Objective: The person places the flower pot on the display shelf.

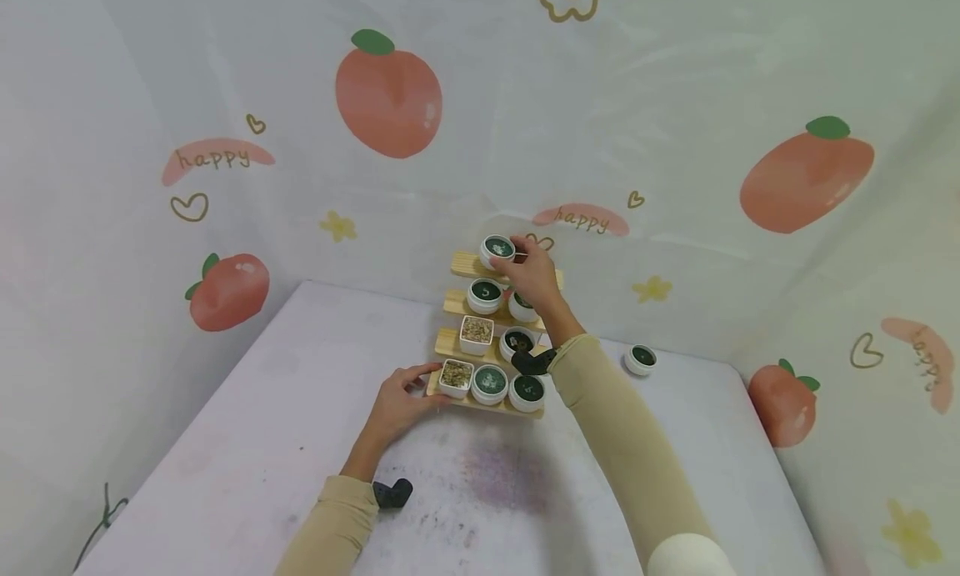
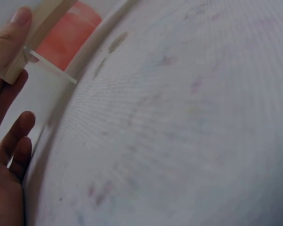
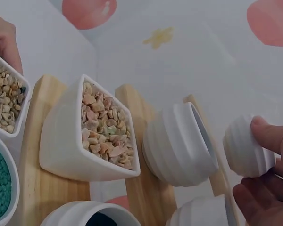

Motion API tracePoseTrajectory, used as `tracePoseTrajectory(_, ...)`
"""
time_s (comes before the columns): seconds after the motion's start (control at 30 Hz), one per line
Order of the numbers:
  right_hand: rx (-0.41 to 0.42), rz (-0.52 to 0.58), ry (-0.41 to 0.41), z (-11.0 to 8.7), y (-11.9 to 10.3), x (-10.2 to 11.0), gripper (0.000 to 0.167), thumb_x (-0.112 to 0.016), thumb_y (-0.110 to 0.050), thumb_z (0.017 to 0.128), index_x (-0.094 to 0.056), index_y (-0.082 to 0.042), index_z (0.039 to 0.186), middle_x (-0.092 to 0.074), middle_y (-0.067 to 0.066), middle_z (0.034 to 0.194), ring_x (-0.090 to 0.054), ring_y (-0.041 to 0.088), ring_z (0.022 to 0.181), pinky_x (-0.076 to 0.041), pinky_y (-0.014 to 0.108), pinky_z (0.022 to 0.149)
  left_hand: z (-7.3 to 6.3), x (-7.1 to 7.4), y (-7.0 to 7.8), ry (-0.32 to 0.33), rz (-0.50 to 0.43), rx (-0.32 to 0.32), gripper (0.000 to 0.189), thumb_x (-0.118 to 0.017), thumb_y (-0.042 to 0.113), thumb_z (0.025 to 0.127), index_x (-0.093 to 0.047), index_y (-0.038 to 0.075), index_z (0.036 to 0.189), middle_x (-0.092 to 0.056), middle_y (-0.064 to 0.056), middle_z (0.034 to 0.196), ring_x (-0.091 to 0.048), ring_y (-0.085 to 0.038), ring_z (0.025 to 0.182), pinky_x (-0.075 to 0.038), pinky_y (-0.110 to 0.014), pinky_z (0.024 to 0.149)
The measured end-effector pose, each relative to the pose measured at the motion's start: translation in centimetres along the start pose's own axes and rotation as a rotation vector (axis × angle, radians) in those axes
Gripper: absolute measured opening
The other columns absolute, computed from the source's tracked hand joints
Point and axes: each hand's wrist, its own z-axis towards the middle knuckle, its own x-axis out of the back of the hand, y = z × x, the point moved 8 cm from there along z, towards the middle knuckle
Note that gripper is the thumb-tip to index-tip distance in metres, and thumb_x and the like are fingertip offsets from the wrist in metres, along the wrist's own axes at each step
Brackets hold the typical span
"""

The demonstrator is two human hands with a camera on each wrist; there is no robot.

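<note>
A tiered wooden stand [image 1: 463, 265] with several steps stands near the back of the table. At its top step my right hand [image 1: 534, 274] grips a small round white pot [image 1: 495, 249] with green contents. In the right wrist view, the thumb lies on one side of this ribbed pot [image 3: 245, 147] and the fingers are below it. My left hand [image 1: 396, 403] pinches the left end of the lowest step [image 2: 43, 26], thumb on one face and fingers beneath. Near the left hand sits a square white pot [image 1: 456, 378] of gravel.
Lower steps carry another square gravel pot [image 1: 476, 334] and several round white pots, among them a green-filled one [image 1: 490, 384]. One more round pot [image 1: 641, 360] stands on the table [image 1: 697, 443] right of the stand. A printed curtain [image 1: 480, 101] hangs close behind.
</note>
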Motion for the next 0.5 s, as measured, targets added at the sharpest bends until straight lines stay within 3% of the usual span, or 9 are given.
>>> tracePoseTrajectory(0.5, 0.000, -0.049, -0.028, 0.63, 0.09, -0.60, 0.066, -0.070, -0.025, 0.098, -0.042, -0.006, 0.154, -0.055, 0.017, 0.148, -0.056, 0.031, 0.133, -0.049, 0.045, 0.106, -0.04, -0.06, 0.01, -0.002, -0.021, -0.016, 0.064, -0.093, 0.045, 0.070, -0.070, 0.036, 0.129, -0.063, -0.007, 0.105, -0.054, -0.018, 0.096, -0.044, -0.033, 0.078)
